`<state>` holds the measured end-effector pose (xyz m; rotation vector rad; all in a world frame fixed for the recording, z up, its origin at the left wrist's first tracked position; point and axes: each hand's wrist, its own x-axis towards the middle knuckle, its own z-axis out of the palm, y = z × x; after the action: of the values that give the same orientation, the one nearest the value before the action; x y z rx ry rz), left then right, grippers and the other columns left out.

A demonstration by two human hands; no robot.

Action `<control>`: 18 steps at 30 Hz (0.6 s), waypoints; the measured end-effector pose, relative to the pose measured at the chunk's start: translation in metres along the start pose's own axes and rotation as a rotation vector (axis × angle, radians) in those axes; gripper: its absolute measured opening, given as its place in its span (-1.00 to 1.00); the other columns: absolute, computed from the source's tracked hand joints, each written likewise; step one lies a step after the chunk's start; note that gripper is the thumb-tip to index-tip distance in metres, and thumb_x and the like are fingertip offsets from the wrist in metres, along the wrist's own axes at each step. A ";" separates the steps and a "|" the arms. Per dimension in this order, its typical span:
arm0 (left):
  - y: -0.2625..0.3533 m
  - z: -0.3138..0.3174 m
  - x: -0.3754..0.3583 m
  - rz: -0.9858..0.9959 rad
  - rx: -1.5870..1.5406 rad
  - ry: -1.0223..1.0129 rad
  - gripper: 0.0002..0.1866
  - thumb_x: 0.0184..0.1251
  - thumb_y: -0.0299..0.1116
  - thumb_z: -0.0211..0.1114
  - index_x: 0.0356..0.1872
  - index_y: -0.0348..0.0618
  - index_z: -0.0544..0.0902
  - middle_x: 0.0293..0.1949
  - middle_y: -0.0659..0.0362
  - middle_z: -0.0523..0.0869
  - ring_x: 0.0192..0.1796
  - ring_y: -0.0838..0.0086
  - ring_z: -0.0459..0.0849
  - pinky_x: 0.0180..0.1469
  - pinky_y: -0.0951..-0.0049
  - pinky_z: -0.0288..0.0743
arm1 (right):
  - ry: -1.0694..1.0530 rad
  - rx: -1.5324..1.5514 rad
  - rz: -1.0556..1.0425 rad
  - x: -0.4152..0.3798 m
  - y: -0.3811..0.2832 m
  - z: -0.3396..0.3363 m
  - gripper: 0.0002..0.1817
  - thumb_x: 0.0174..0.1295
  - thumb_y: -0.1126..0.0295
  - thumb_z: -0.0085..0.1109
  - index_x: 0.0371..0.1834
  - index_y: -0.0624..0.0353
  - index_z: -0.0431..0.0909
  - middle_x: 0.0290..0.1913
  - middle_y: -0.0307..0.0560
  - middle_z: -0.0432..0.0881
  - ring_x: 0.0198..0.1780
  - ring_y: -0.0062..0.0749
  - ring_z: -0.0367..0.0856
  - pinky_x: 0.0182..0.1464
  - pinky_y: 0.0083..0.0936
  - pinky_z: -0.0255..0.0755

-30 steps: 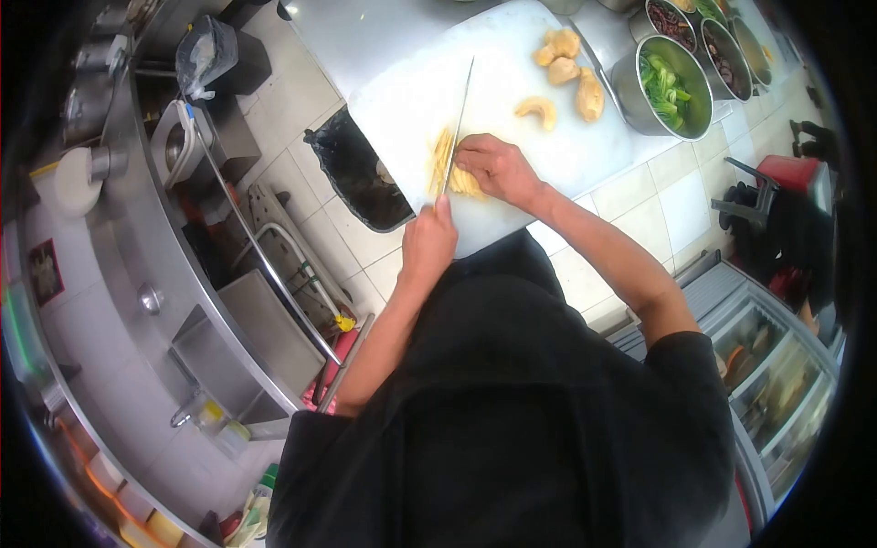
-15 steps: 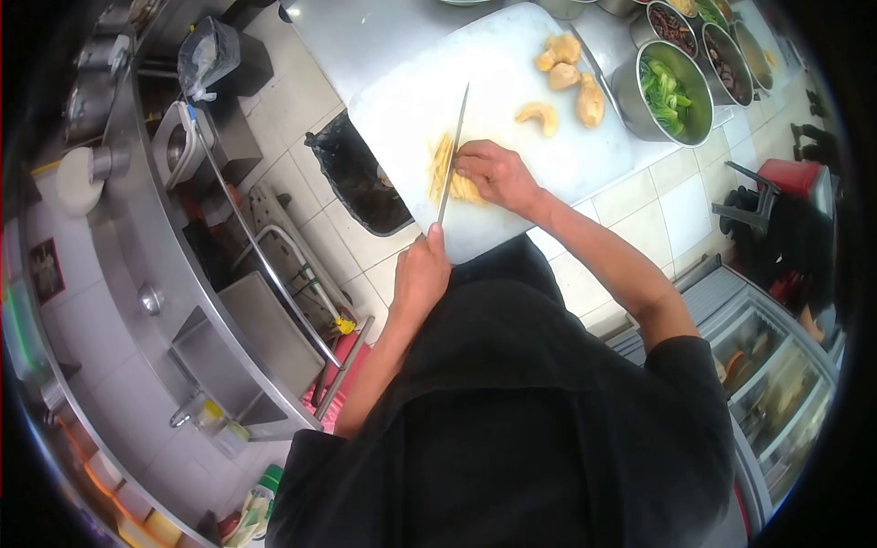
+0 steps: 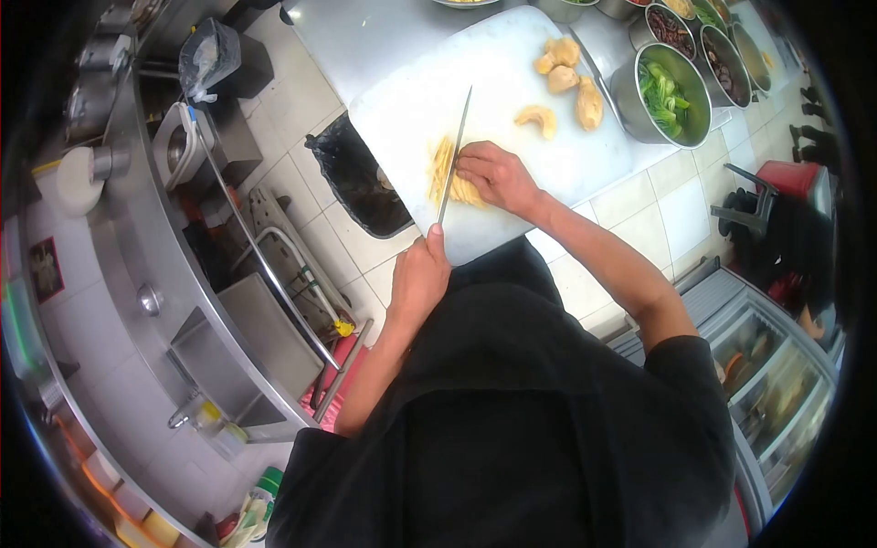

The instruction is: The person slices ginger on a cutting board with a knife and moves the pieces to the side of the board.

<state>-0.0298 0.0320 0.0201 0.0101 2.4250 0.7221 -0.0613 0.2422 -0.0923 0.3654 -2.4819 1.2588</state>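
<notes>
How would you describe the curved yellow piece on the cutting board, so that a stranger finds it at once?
Start at the white cutting board. Beyond the right hand and short of the steel pot of greens, the curved piece lies alone. Unlike the three lumps clustered behind it, it is bent like a crescent and touches nothing.

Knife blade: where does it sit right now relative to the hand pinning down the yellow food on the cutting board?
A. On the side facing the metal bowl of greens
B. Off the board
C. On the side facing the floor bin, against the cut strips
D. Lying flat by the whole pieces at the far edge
C: the knife stands between the cut strips and the holding hand, on the bin side.
</notes>
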 end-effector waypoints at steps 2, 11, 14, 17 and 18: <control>-0.011 0.015 0.010 -0.003 0.004 0.002 -0.29 0.78 0.01 -0.18 -0.23 -0.49 0.72 -0.21 -0.49 0.70 0.00 -0.46 0.65 0.13 -0.22 0.50 | -0.005 0.006 0.020 0.001 -0.002 -0.001 -0.80 0.20 0.58 0.42 -0.10 0.22 0.81 -0.01 0.00 0.78 0.04 -0.11 0.76 0.05 -0.28 0.69; 0.030 -0.003 0.048 0.031 -0.024 0.033 -0.26 0.76 0.00 -0.15 -0.28 -0.57 0.72 -0.27 -0.56 0.69 -0.07 -0.51 0.67 0.12 -0.28 0.50 | -0.015 -0.020 -0.006 -0.001 0.001 -0.001 -0.81 0.18 0.60 0.41 -0.13 0.22 0.81 -0.02 0.00 0.78 0.02 -0.09 0.77 0.03 -0.29 0.70; 0.017 -0.007 0.020 0.025 0.011 -0.021 -0.27 0.76 0.00 -0.15 -0.30 -0.57 0.71 -0.26 -0.55 0.69 -0.07 -0.52 0.67 0.13 -0.29 0.49 | 0.007 0.007 0.015 -0.001 0.001 0.000 -0.81 0.19 0.60 0.41 -0.13 0.22 0.81 -0.02 0.00 0.78 0.01 -0.09 0.77 0.03 -0.29 0.70; 0.001 0.000 0.004 0.035 -0.008 0.015 -0.27 0.76 0.00 -0.15 -0.31 -0.57 0.70 -0.27 -0.54 0.69 -0.08 -0.51 0.67 0.11 -0.30 0.49 | 0.016 0.002 -0.007 -0.001 0.001 0.000 -0.80 0.21 0.57 0.35 -0.11 0.18 0.81 -0.02 -0.01 0.79 -0.01 -0.09 0.76 0.02 -0.26 0.70; -0.002 0.004 0.004 0.023 -0.015 0.019 -0.27 0.76 0.00 -0.14 -0.31 -0.56 0.71 -0.28 -0.54 0.69 -0.08 -0.50 0.67 0.10 -0.30 0.49 | 0.014 0.003 -0.002 -0.001 0.000 0.000 -0.80 0.21 0.57 0.35 -0.11 0.18 0.81 -0.02 -0.01 0.79 -0.01 -0.09 0.76 0.02 -0.26 0.70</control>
<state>-0.0306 0.0328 0.0140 0.0256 2.4406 0.7540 -0.0603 0.2424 -0.0930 0.3578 -2.4674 1.2602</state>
